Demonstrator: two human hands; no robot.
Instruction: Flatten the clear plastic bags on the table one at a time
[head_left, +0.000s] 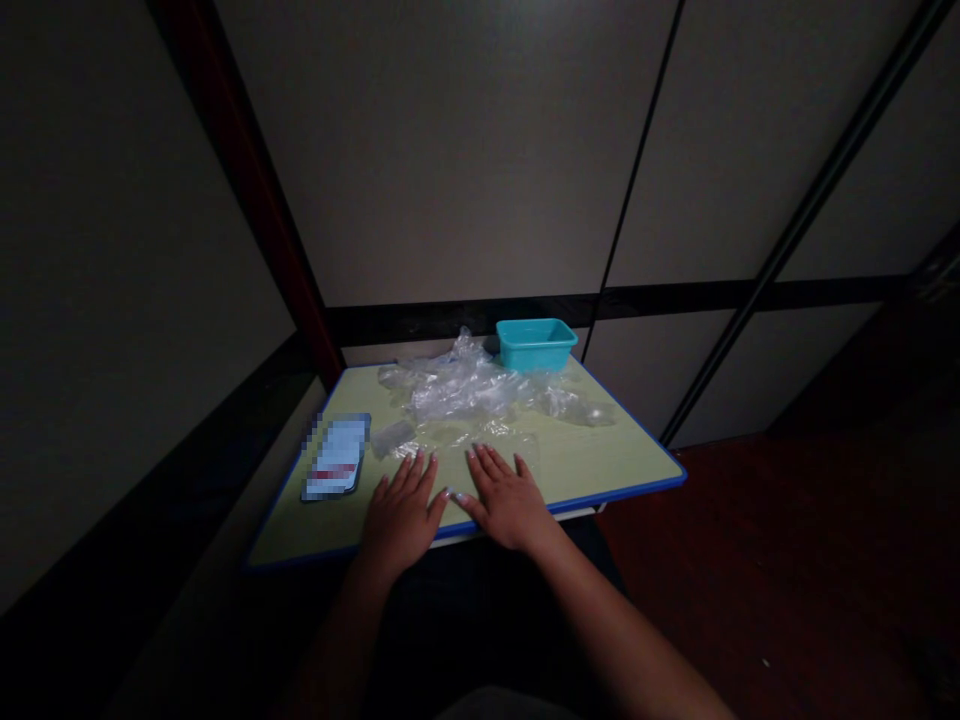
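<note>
Head view is showing both of my hands lying flat on the tabletop point(600, 460) near its front edge, palms down and side by side. I am resting my left hand point(402, 515) with its fingers point(420, 472) released and spread, grasping nothing, and I am resting my right hand point(508, 505) the same way, its fingers point(491, 462) released and stretched forward, also grasping nothing. My two thumbs are almost meeting between the hands at the blue rim. Just ahead of my fingertips, the clear plastic bags point(469, 395) are lying in a crumpled heap across the middle of the yellow-green surface; the nearest flat sheets of them are sitting right at my fingertips, and I cannot tell whether I am touching them. Beyond the heap, well apart from my fingers, a teal plastic tub point(535, 343) is standing upright at the far edge against the wall. Off to the left of my left fingers, near but apart, a flat card point(337, 457) is lying on the surface, its face blurred out.
</note>
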